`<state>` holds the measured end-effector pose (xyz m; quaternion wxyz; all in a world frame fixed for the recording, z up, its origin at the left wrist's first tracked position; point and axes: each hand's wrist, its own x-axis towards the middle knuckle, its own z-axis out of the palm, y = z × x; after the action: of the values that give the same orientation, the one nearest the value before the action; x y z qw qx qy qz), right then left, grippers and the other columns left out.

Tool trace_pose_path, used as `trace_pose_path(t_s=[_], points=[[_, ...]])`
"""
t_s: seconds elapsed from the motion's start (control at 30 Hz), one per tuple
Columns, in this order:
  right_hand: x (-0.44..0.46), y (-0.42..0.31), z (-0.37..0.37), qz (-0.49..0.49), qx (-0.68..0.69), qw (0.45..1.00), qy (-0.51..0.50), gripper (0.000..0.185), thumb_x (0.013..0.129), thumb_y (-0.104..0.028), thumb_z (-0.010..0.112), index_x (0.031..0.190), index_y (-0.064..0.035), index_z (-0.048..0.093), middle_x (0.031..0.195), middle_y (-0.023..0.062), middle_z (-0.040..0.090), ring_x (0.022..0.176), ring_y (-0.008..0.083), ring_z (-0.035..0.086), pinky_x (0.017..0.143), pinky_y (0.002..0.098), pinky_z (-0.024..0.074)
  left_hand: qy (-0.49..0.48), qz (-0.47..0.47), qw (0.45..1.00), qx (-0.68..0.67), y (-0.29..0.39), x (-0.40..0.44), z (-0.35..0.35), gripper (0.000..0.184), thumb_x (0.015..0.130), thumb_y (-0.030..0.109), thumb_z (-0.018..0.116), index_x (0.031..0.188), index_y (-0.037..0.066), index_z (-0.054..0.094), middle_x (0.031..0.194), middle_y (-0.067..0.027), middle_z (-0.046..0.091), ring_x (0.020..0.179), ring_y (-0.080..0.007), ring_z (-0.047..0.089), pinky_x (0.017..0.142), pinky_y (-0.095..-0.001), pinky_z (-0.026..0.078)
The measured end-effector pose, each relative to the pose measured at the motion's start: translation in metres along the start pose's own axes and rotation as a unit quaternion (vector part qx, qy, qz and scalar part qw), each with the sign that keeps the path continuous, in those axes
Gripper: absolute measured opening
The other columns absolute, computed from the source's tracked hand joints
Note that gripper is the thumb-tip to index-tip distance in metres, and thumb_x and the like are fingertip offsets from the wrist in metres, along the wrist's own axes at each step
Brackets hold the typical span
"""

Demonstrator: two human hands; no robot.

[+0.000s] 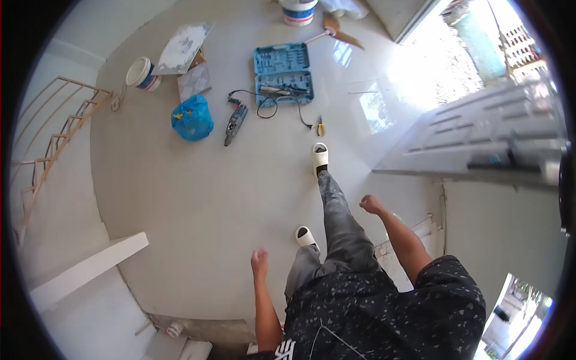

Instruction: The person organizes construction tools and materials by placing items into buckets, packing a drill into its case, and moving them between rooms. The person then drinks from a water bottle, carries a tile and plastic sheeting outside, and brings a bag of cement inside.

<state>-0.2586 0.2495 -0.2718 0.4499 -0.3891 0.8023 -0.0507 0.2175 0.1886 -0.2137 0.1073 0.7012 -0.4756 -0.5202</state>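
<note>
On the floor just ahead of the front slipper (320, 157), can see pliers (321, 128) with yellow handles, and close by, on their left, the plug (310, 126) of a black cable (267, 118). Further left, can follow this cable, seemingly, to a drill (236, 123), lying flat. Behind the pliers and drill, a blue tool case (270, 72), opened wide, with some loose pieces inside its nearer half.

Already done, judging from this layout: case opened, drill out of it, cable unwound. Not yet taken up: drill and pliers, both well apart from the hands. Beyond this, impossible to judge any progress.

Hanging in the air at both sides of the body, left hand (259, 261) and right hand (371, 204), well apart from each other, with fingers loosely bent and nothing visible in them; cannot tell whether fully closed.

Farther out, left of the drill, a blue bag (192, 119), then a bucket (141, 72) and a pale board (185, 49). On the right, a door (456, 129), partly blurred.

Hard to make out: most contents of the bag, hidden by its plastic; exact tools in the case; a second bucket (298, 13), cut off at the top; the outdoor ground (447, 66), washed out by strong light.
</note>
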Motion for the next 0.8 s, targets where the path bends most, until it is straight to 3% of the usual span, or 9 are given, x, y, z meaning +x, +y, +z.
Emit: trace_pose_path(t_s=[0.1,0.17,0.23,0.3,0.43,0.5,0.53,0.63,0.8], points=[[0.131,-0.030,-0.016,-0.034,-0.028,0.999,-0.012,0.031,0.071,-0.029,0.058,0.082,-0.0010,0.062,0.080,0.0170,0.062,0.076,0.0303,0.060,0.069,0.0387,0.0471,-0.093,-0.066,0.992,0.061,-0.033,-0.032,0.018,0.035,0.081,0.028,0.055,0.101,0.000,0.049,0.089,-0.0150,0.058,0.083,-0.0268,0.057,0.072,-0.0344,0.045],[0.216,-0.042,-0.008,0.035,-0.030,0.999,-0.008,0.034,0.072,-0.033,0.052,0.083,-0.0021,0.063,0.091,0.0208,0.059,0.088,0.0353,0.056,0.078,0.0416,0.0447,-0.185,-0.150,0.949,0.205,-0.011,-0.067,0.042,0.040,0.083,0.034,0.051,0.103,-0.001,0.048,0.097,-0.0185,0.055,0.090,-0.0322,0.053,0.076,-0.0386,0.042],[0.303,-0.048,-0.002,0.083,-0.012,0.996,0.022,0.036,0.074,-0.036,0.052,0.082,-0.0026,0.063,0.090,0.0209,0.059,0.088,0.0359,0.056,0.077,0.0430,0.0446,-0.130,-0.265,0.950,0.097,0.016,-0.092,0.061,0.045,0.083,0.031,0.049,0.115,-0.001,0.045,0.108,-0.0210,0.051,0.099,-0.0309,0.051,0.082,-0.0356,0.041],[0.383,-0.044,0.009,0.097,-0.050,0.993,0.035,0.043,0.076,-0.043,0.051,0.081,-0.0017,0.061,0.090,0.0208,0.059,0.089,0.0369,0.055,0.076,0.0436,0.0448,-0.088,-0.278,0.949,0.119,0.088,-0.097,0.065,0.041,0.087,0.028,0.045,0.114,-0.002,0.043,0.101,-0.0143,0.054,0.094,-0.0227,0.050,0.082,-0.0307,0.040],[0.507,-0.032,0.043,0.144,-0.054,0.988,0.016,0.039,0.075,-0.035,0.050,0.096,-0.0029,0.054,0.094,0.0204,0.058,0.091,0.0353,0.056,0.076,0.0425,0.0452,-0.082,-0.466,0.876,0.094,0.134,-0.096,0.067,0.039,0.084,0.026,0.049,0.112,-0.002,0.045,0.101,-0.0121,0.054,0.093,-0.0191,0.052,0.080,-0.0288,0.041],[0.548,-0.030,0.063,0.178,-0.033,0.983,0.038,0.040,0.075,-0.036,0.048,0.100,-0.0044,0.049,0.099,0.0184,0.056,0.091,0.0335,0.056,0.077,0.0422,0.0453,-0.009,-0.376,0.922,0.088,0.138,-0.108,0.064,0.039,0.081,0.025,0.054,0.109,-0.001,0.049,0.100,-0.0098,0.055,0.088,-0.0165,0.053,0.077,-0.0281,0.042],[0.559,-0.022,0.076,0.086,-0.049,0.992,0.082,0.044,0.074,-0.036,0.052,0.100,-0.0011,0.045,0.095,0.0227,0.054,0.087,0.0369,0.056,0.073,0.0439,0.0461,-0.013,-0.390,0.915,0.101,0.145,-0.102,0.065,0.039,0.081,0.025,0.054,0.109,-0.001,0.049,0.100,-0.0098,0.055,0.088,-0.0165,0.053,0.077,-0.0281,0.042],[0.571,-0.025,0.088,0.162,-0.026,0.981,0.099,0.044,0.071,-0.031,0.058,0.098,-0.0004,0.045,0.097,0.0213,0.052,0.090,0.0351,0.055,0.072,0.0423,0.0471,-0.026,-0.424,0.894,0.141,0.171,-0.069,0.077,0.036,0.080,0.025,0.055,0.105,-0.001,0.052,0.099,-0.0111,0.056,0.088,-0.0180,0.054,0.077,-0.0284,0.043],[0.552,-0.007,0.086,0.160,-0.041,0.985,0.048,0.045,0.065,-0.034,0.065,0.090,0.0005,0.051,0.095,0.0191,0.055,0.085,0.0342,0.057,0.071,0.0405,0.0479,-0.052,-0.401,0.898,0.176,0.187,-0.027,0.076,0.035,0.080,0.028,0.056,0.103,0.002,0.054,0.102,-0.0127,0.056,0.092,-0.0222,0.053,0.080,-0.0314,0.041]])
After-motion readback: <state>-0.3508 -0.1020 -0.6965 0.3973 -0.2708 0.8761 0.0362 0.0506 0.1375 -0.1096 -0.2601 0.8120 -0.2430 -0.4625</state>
